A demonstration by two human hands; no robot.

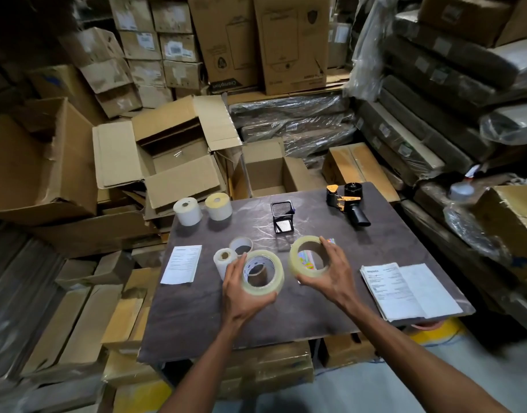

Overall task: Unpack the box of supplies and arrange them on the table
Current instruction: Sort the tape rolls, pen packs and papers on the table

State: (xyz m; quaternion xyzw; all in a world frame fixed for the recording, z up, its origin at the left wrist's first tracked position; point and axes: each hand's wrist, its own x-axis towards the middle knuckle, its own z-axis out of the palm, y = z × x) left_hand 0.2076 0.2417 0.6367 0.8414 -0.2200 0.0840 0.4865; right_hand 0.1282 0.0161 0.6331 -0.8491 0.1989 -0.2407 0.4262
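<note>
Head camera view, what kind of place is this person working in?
Most likely a warehouse stockroom or packing area. Stacked cardboard cartons fill the background, plastic-wrapped flat packs are piled at the right, and the table holds a tape dispenser and label rolls.

- My left hand (240,289) reaches forward, forearm bare, fingers (263,298) curled round a roll.
- My right hand (331,271) does likewise, thumb low, fingers arched on top.

Two bare forearms (no sleeves, no gloves).
</note>
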